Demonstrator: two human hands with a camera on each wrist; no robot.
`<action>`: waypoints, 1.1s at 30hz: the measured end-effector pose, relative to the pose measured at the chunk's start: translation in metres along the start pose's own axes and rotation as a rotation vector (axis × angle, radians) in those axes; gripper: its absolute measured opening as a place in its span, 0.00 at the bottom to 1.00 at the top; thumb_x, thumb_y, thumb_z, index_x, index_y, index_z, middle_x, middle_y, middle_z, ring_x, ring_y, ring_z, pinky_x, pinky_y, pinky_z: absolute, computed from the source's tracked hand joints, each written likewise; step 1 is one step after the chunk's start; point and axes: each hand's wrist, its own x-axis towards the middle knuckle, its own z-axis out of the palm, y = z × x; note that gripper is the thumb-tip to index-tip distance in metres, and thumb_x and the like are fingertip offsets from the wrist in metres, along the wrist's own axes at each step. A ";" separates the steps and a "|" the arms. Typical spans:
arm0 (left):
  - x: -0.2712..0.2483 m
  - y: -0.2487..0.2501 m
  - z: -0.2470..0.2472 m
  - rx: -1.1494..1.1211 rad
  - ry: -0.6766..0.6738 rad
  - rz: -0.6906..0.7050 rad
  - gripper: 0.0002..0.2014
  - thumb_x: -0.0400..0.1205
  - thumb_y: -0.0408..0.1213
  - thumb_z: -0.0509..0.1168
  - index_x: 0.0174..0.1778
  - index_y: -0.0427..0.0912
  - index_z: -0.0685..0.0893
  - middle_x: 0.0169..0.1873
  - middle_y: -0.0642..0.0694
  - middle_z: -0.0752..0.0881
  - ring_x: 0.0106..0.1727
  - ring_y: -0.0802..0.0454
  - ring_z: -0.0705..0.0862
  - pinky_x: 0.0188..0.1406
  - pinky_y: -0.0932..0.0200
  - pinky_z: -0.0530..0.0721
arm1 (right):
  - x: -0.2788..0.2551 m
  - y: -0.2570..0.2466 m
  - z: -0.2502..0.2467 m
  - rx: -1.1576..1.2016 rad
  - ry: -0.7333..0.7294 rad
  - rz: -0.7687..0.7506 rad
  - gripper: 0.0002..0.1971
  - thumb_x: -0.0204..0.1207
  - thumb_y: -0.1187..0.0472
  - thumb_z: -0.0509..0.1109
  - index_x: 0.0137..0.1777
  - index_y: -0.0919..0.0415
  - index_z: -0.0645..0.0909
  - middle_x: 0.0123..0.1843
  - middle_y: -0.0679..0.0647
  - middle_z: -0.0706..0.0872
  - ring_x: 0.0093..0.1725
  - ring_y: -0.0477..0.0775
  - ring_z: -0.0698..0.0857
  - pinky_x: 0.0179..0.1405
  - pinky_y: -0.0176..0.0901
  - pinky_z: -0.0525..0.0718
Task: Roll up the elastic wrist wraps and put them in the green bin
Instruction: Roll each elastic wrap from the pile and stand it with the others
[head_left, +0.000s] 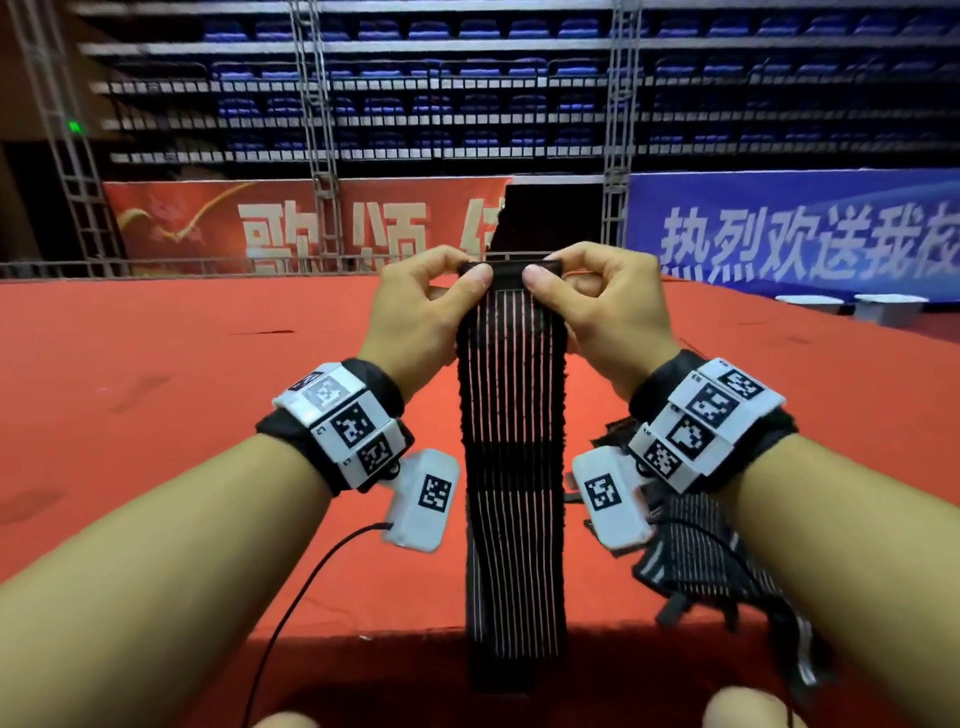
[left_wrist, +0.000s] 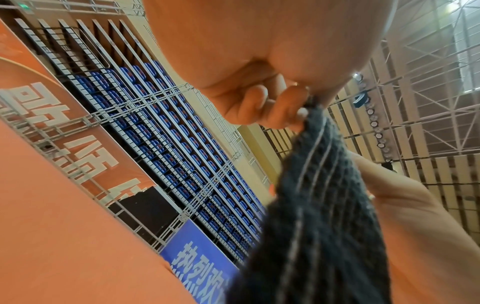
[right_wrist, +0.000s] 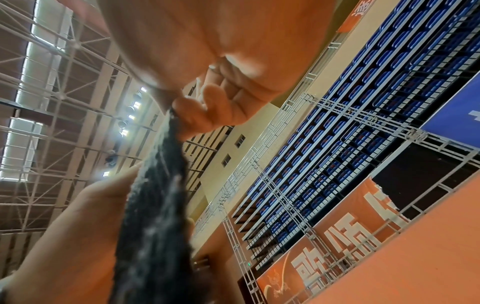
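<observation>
A long black elastic wrist wrap (head_left: 511, 467) with thin pale stripes hangs straight down in front of me, its lower end past the red table's near edge. My left hand (head_left: 441, 291) and right hand (head_left: 576, 286) both pinch its top end, thumbs toward me, where the end is folded into a small first turn. In the left wrist view the wrap (left_wrist: 319, 205) drops from the left fingers (left_wrist: 283, 111). In the right wrist view the wrap (right_wrist: 158, 205) hangs blurred from the right fingers (right_wrist: 197, 111). A second striped wrap (head_left: 727, 571) lies crumpled under my right forearm. No green bin shows.
A red-covered table (head_left: 156, 415) spreads ahead. Beyond it stand metal trusses (head_left: 322, 130), red and blue banners and rows of blue seats. Two white round objects (head_left: 883, 304) sit off the far right. A black cable (head_left: 291, 613) trails from the left wrist device.
</observation>
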 end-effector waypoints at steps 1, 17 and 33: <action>0.000 -0.006 0.001 0.016 -0.009 -0.023 0.08 0.88 0.33 0.66 0.42 0.43 0.83 0.22 0.49 0.80 0.17 0.56 0.76 0.13 0.66 0.70 | 0.000 0.007 0.000 0.000 -0.009 0.027 0.05 0.78 0.63 0.77 0.43 0.60 0.85 0.31 0.68 0.86 0.31 0.65 0.86 0.29 0.72 0.86; -0.039 -0.248 0.004 0.282 -0.277 -0.566 0.06 0.86 0.40 0.70 0.44 0.44 0.88 0.21 0.50 0.83 0.22 0.53 0.79 0.28 0.60 0.76 | -0.034 0.251 0.017 -0.329 -0.337 0.568 0.09 0.85 0.61 0.70 0.42 0.59 0.85 0.20 0.47 0.82 0.21 0.41 0.79 0.28 0.35 0.74; -0.029 -0.409 0.035 0.346 -0.367 -0.942 0.10 0.84 0.35 0.72 0.36 0.45 0.84 0.21 0.51 0.82 0.19 0.60 0.78 0.26 0.68 0.78 | -0.023 0.404 0.020 -0.456 -0.488 0.894 0.16 0.83 0.53 0.73 0.34 0.58 0.83 0.31 0.51 0.84 0.31 0.47 0.77 0.35 0.40 0.75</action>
